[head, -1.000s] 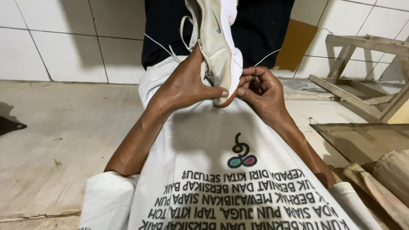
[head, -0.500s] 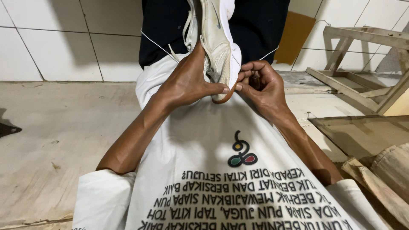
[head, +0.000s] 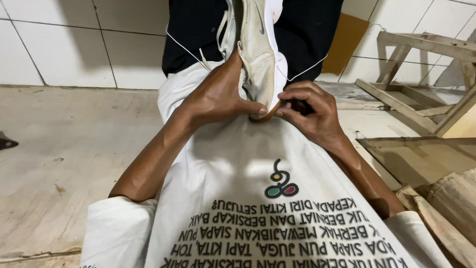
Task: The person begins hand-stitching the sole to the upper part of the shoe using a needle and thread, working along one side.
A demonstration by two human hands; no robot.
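A worn off-white sneaker (head: 258, 59) sits in the middle of the view, resting against the lap of the person, whose white printed shirt (head: 248, 198) fills the near part of the picture. Its long axis runs near to far: the toe points toward the wearer, down into the lap, and the heel and collar rise away toward the top edge, partly cut off. The mesh toe box faces left and the pale sole edge faces right.

The left hand (head: 218, 97) is closed around the left side of the toe, the thumb laid across the tip and the fingers wrapped behind the upper. The right hand (head: 310, 111) is curled at the toe's right, fingertips pinched at the sole edge just beside the left thumb; something dark shows inside its curl, though what it is cannot be made out.

The shoe looks light, with soft, yielding mesh and a springier foam sole; it should flex at the toe and stay stiffer at the heel. The toe rim and sole edge give the firmest hold, while the mesh would crumple under pressure. A thin white lace (head: 186, 47) trails loose on the left against the dark trousers (head: 198, 34).

Farther out, white wall tiles (head: 74, 44) stand at far left, a bare concrete floor (head: 59, 149) lies to the left, and a wooden frame (head: 421, 74) leans at far right, with boards (head: 436, 213) lying near right.
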